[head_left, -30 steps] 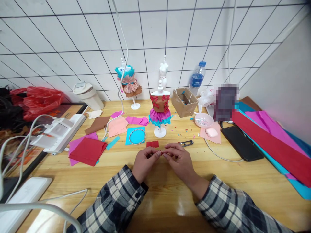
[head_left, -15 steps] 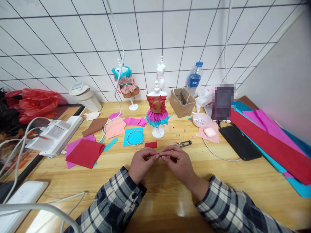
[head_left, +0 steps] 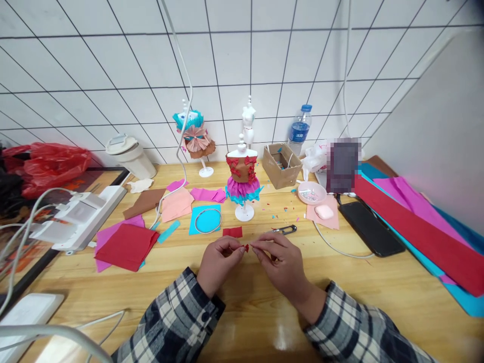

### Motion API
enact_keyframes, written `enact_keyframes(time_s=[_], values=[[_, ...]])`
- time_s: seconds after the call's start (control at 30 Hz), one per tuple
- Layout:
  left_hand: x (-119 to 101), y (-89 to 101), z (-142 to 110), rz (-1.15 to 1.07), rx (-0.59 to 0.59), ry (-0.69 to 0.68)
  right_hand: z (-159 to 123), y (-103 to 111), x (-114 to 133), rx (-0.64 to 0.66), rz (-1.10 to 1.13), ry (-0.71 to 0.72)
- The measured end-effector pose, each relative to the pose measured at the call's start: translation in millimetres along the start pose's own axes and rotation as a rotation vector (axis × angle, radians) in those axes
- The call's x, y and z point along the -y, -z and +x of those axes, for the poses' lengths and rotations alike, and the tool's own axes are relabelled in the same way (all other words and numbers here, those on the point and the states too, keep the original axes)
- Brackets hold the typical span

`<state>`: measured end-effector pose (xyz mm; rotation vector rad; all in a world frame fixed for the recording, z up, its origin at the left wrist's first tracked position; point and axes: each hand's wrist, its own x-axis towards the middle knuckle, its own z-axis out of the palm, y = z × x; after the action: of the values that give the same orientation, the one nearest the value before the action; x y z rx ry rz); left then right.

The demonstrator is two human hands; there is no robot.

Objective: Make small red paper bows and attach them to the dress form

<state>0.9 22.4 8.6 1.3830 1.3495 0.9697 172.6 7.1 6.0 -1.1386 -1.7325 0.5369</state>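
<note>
Between thumb and forefinger, my left hand (head_left: 220, 261) pinches a small gathered piece of red crepe paper (head_left: 247, 248). Just to the right of it, my right hand (head_left: 280, 262) is closed in a pinch; anything between those fingertips is too small to make out. A flat red paper strip (head_left: 232, 232) lies beyond my left fingers. Thread snips (head_left: 285, 230) rest behind my right hand. Farther back stands a mini dress form (head_left: 242, 169) in a brown top with red bows and a purple skirt edged in blue.
At left lie folded red paper (head_left: 127, 247) and a power strip (head_left: 79, 219). A wire ring (head_left: 208, 221) sits on blue paper. Behind stand another dressed form (head_left: 196, 136), a cardboard box (head_left: 282, 169) and a water bottle (head_left: 300, 130). A pink dish (head_left: 312, 191) and phone (head_left: 372, 228) are right.
My fingertips have drawn slightly apart. The small red paper now shows at my left fingertips, and my right hand is off it. The view has tilted up a little.
</note>
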Motion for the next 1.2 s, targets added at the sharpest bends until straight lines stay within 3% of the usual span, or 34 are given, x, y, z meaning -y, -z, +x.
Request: enact_keyframes(time_s=[0.4, 0.67, 0.77, 0.9, 0.97, 1.13, 1.2], values=[[-1.9, -2.5, -1.8, 0.03, 0.059, -0.029, 0.5, -0.3, -3.7, 0.066, -0.125, -0.013], [-3.1, -0.5, -3.3, 0.323, 0.067, -0.245, 1.2, -1.7, -1.9, 0.106, -0.087, -0.153], [-4.3, 1.2, -2.9, 0.362, 0.094, -0.274, 1.4, -3.9, -6.3, 0.135, 0.052, -0.282], [-4.2, 3.9, -0.8, 0.129, 0.185, -0.124, 5.6, 2.6, -16.4, 0.204, 0.394, -0.362], [-4.1, 4.6, -0.2, -0.002, 0.194, -0.042, 8.4, 9.0, -19.9, 0.175, 0.394, -0.286], [-4.9, 2.7, -1.6, -0.203, 0.215, 0.112, 9.4, 14.8, -19.3, 0.202, 0.098, 0.147], [-4.1, 1.5, -2.3, -0.25, 0.249, 0.142, 8.0, 12.4, -17.3, 0.181, 0.03, 0.222]])
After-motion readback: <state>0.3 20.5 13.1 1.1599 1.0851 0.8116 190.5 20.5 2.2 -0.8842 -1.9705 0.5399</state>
